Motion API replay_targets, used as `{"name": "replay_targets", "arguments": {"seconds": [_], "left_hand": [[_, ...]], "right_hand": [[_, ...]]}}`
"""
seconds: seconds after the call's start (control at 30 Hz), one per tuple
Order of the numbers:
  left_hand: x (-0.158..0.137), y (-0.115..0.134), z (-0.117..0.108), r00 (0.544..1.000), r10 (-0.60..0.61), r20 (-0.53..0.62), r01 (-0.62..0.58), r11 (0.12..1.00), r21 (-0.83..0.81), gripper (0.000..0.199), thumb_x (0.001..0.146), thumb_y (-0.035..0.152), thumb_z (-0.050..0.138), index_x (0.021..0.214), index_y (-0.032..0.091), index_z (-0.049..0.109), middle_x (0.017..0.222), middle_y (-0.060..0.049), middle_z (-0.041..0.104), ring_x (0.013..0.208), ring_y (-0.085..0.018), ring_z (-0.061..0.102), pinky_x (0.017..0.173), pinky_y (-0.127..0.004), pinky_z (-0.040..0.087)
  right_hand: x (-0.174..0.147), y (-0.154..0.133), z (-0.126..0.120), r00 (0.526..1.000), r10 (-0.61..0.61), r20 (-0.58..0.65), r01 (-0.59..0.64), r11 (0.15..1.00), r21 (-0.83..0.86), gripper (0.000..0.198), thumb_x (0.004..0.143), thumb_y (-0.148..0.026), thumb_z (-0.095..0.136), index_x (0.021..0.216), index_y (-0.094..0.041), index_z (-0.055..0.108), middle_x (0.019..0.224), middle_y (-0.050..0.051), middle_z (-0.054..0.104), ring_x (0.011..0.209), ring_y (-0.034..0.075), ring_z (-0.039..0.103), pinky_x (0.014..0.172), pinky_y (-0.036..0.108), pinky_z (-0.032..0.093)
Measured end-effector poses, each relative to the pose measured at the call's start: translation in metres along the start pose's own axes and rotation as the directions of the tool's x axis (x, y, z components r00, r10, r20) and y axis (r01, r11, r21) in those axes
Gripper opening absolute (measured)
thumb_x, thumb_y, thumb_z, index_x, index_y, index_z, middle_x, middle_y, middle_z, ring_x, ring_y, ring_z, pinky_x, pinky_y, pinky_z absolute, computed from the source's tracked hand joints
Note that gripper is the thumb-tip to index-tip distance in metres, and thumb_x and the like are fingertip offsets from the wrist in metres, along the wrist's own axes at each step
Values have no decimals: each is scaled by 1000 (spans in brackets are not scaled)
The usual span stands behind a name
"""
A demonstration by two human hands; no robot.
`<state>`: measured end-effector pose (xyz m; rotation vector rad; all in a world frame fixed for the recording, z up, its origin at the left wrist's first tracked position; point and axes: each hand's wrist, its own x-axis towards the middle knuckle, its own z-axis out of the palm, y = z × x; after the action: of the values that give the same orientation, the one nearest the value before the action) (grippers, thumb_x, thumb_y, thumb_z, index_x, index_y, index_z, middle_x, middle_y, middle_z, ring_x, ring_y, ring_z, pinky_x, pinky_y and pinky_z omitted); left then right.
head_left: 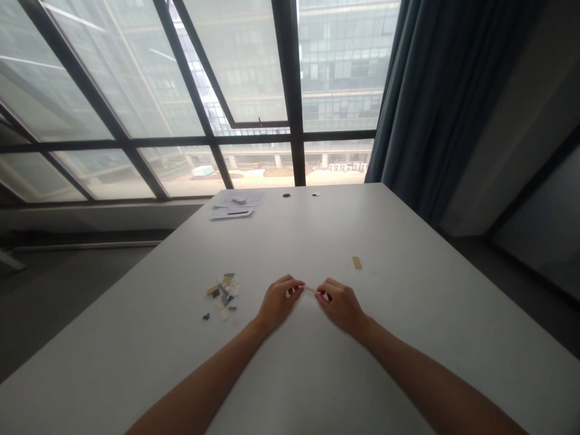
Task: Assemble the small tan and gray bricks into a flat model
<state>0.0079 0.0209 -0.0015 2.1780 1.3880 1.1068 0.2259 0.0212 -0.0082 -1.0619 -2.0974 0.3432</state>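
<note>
My left hand (280, 300) and my right hand (341, 305) face each other over the middle of the white table. Between them is a thin, pale yellow strip (310, 289), perhaps a building-block piece, too small to make out well. Fingertips of both hands pinch it, one hand at each end. Left of my left hand lies a loose pile of small block-like pieces (223, 291) in grey, black, cream and tan. Beyond my right hand, a flat tan rectangular piece (357, 263) rests alone on the table.
The white table (317, 235) stretches to a large window (254, 157). Papers (233, 208) with a dark strip on them lie at the far left. Two round holes (286, 195) are near the far edge. A dark blue curtain (421, 121) hangs at the right.
</note>
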Motion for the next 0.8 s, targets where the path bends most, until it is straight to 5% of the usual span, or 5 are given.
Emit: {"name": "replay_targets", "arguments": {"seconds": [0.8], "left_hand": [[-5, 2, 0, 999, -40, 26, 41, 999, -23, 22, 96, 32, 59, 100, 21, 76, 84, -3, 67, 67, -11, 56, 68, -23, 48]], "right_hand": [[-1, -3, -4, 999, 30, 34, -31, 999, 42, 11, 92, -20, 60, 83, -21, 65, 80, 1, 66, 67, 13, 58, 66, 24, 42]]}}
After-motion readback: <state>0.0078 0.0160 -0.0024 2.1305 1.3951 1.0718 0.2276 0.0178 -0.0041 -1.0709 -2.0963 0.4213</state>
